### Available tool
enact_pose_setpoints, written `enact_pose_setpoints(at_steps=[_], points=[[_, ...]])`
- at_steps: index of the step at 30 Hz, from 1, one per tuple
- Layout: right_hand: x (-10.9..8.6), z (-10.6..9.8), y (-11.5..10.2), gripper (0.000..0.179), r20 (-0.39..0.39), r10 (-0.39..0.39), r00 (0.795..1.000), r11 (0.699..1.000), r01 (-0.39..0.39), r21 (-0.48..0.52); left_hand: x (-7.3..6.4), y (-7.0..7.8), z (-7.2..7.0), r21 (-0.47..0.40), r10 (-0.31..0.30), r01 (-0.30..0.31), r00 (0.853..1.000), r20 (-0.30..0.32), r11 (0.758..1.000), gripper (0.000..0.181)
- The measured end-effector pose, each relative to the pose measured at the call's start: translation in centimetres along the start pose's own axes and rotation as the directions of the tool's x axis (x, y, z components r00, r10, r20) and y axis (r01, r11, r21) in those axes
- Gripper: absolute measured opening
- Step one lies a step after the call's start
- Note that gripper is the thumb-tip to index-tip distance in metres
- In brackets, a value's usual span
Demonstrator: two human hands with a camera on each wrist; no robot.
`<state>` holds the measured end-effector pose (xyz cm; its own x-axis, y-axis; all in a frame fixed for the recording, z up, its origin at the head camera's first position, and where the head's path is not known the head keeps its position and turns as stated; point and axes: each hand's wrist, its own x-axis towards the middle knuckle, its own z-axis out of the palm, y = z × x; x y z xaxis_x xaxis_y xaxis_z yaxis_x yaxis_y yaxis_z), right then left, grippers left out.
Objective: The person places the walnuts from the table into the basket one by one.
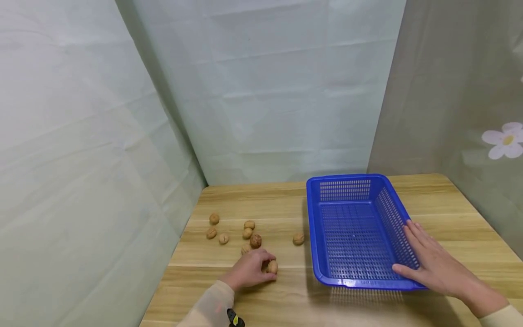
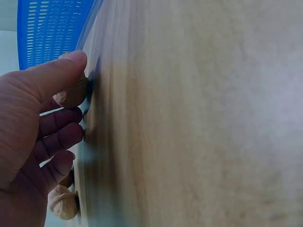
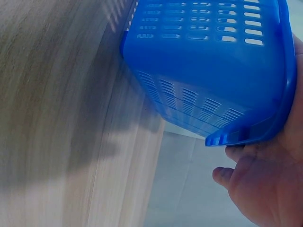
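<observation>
My left hand (image 1: 251, 269) reaches down to the wooden table, its thumb and fingers around a walnut (image 1: 272, 267). In the left wrist view the thumb lies over this walnut (image 2: 72, 96), low against the tabletop. Just beyond the knuckles are a darker walnut (image 1: 255, 241) and a partly hidden pale one (image 1: 245, 249). A blue plastic basket (image 1: 327, 282) with slotted sides stands to the right. My right hand (image 1: 437, 268) rests on its near right corner, fingers fairly straight along the right rim and thumb over the edge. The right wrist view shows the palm (image 3: 270, 184) by the rim.
Several more walnuts lie at the table's left, among them one at the far left (image 1: 214, 218). A lone walnut (image 1: 298, 239) sits between them and the basket. Pale cloth (image 1: 269, 100) hangs behind the wooden table (image 1: 286, 299) and along its sides.
</observation>
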<state>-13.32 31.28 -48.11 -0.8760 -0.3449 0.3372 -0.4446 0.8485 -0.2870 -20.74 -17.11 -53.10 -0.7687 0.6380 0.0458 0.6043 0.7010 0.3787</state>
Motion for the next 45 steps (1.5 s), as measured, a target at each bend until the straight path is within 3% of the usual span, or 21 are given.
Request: enact_pose_setpoints(at_steps=[4,8,15,20,25,31,37,41,45], points=[[0.1,0.0,-0.1,0.101,0.010,0.001,1.000,1.000,-0.001,0.013,0.6,0.5,-0.4,-0.024,-0.005,0.005,1.000,-0.020,1.000,0.046],[0.0,-0.2,-0.1,0.100,0.018,0.006,1.000,1.000,-0.006,0.023,2.4,2.0,-1.7,-0.041,0.011,-0.014,0.998,-0.063,0.999,0.046],[-0.1,-0.5,0.1,0.099,0.034,0.016,0.999,1.000,-0.017,0.027,7.4,5.9,-4.9,0.028,0.112,-0.110,0.986,-0.127,0.994,0.042],[-0.2,-0.6,0.3,0.098,0.033,0.015,0.999,1.000,-0.016,0.023,11.3,8.8,-6.8,0.030,0.141,-0.139,0.985,-0.101,0.990,0.047],[-0.1,-0.6,0.4,0.098,0.043,0.021,0.999,0.999,-0.022,0.025,14.9,10.7,-7.8,-0.037,0.147,-0.150,0.986,-0.084,0.988,0.048],[0.0,-0.6,0.4,0.098,0.052,0.024,0.998,0.999,-0.025,0.026,18.5,12.1,-7.5,-0.247,0.158,-0.168,0.986,-0.060,0.954,0.049],[0.0,-0.6,0.5,0.097,0.039,0.016,0.999,0.999,-0.017,0.031,21.2,13.0,-6.0,-0.404,0.079,-0.105,0.994,-0.081,0.909,0.050],[-0.3,-0.5,0.4,0.098,0.041,0.020,0.999,0.999,-0.022,0.036,22.4,13.5,-4.7,-0.500,0.025,-0.067,0.996,-0.090,0.864,0.049],[-0.6,-0.8,0.5,0.098,0.048,0.040,0.998,0.998,-0.042,0.039,23.5,14.2,-3.4,-0.547,-0.031,-0.022,0.996,-0.087,0.837,0.047]])
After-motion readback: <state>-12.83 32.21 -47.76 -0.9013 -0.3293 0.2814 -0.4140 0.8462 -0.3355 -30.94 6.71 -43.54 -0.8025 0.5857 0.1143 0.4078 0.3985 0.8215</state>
